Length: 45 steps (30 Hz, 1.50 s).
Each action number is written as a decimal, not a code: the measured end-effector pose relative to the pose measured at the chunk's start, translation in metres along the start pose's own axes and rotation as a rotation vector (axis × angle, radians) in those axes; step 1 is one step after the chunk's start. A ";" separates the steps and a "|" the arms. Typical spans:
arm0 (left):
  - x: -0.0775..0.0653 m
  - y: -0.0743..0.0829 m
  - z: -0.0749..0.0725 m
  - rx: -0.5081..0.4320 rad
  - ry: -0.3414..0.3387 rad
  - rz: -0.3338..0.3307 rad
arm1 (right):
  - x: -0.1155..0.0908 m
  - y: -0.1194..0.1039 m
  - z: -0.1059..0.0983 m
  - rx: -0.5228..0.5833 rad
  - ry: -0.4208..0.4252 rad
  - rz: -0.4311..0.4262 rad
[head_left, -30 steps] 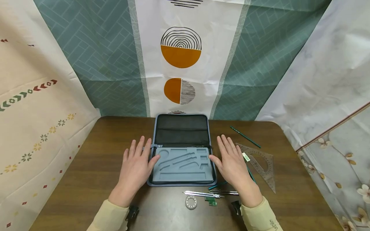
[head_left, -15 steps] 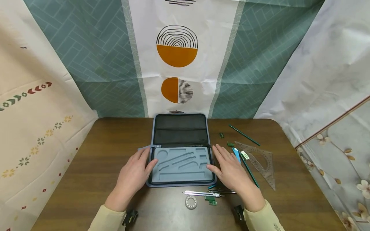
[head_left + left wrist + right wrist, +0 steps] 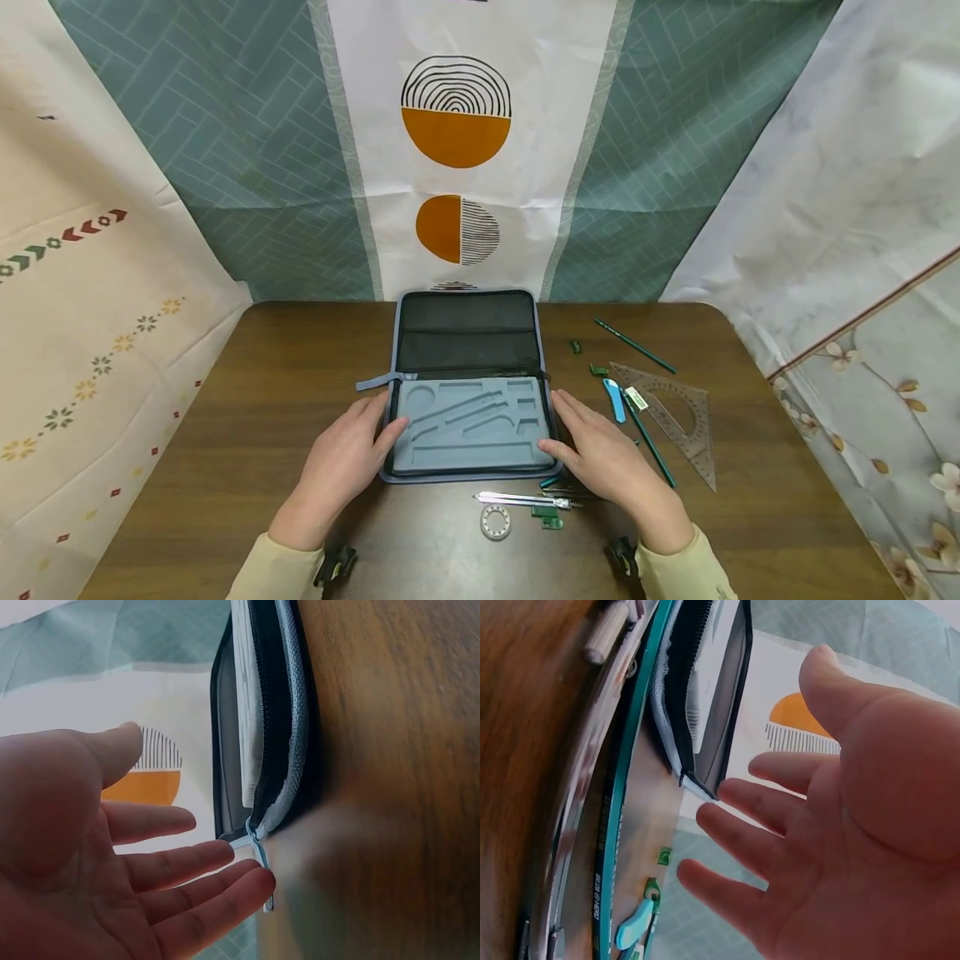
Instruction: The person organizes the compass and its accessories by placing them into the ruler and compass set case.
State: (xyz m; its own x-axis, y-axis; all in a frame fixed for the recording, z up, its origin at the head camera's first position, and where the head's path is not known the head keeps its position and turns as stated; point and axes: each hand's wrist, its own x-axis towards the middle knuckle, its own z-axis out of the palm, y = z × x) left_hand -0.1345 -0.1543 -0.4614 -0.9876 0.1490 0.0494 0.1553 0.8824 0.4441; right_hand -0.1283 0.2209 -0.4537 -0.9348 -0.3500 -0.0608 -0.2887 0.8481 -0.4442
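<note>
A blue-edged zip case (image 3: 468, 312) lies unfolded on the table, its dark lid toward the back. Its lower half holds a grey-blue insert (image 3: 431, 437) with shaped hollows. My left hand (image 3: 337, 467) is at the case's left side, fingers extended, thumb over the insert's edge. In the left wrist view the fingertips are near the zipper pull (image 3: 259, 844). At the opposite side is my right hand (image 3: 600, 454), its fingers spread and thumb over the insert's right edge. Both palms hold nothing. A teal pencil (image 3: 619, 795) runs beside the case, partly hidden by my right hand in the head view.
In front of the case lie a metal drawing compass (image 3: 517, 501), a grey ring-shaped piece (image 3: 496, 522) and small green pieces (image 3: 551, 517). To the right are a clear set square (image 3: 699, 437), a light-blue cutter (image 3: 614, 400), another pencil (image 3: 636, 345) and a white-green block (image 3: 636, 398).
Both hands have come down and slightly nearer the body, from raised and spread to alongside the case. The blue strap, cutter and small green pieces they covered now show.
</note>
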 end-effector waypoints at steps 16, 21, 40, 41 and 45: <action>-0.001 -0.005 0.004 0.002 -0.056 0.004 | -0.001 -0.004 -0.002 0.064 -0.096 0.082; -0.001 -0.004 0.004 0.016 -0.067 0.009 | 0.000 -0.005 0.000 0.044 -0.125 0.073; 0.006 -0.009 0.007 0.008 -0.171 0.026 | 0.006 -0.003 0.007 -0.043 -0.067 0.029; 0.007 -0.009 0.006 0.001 -0.180 0.023 | 0.006 -0.003 0.007 -0.047 -0.065 0.030; 0.009 -0.011 0.004 -0.002 -0.204 0.034 | 0.008 -0.003 0.006 -0.055 -0.070 0.028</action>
State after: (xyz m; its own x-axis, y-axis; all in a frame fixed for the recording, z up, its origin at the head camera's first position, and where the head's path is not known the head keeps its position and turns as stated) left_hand -0.1446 -0.1613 -0.4691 -0.9568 0.2659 -0.1174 0.1882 0.8744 0.4472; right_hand -0.1334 0.2134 -0.4582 -0.9264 -0.3512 -0.1358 -0.2754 0.8779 -0.3918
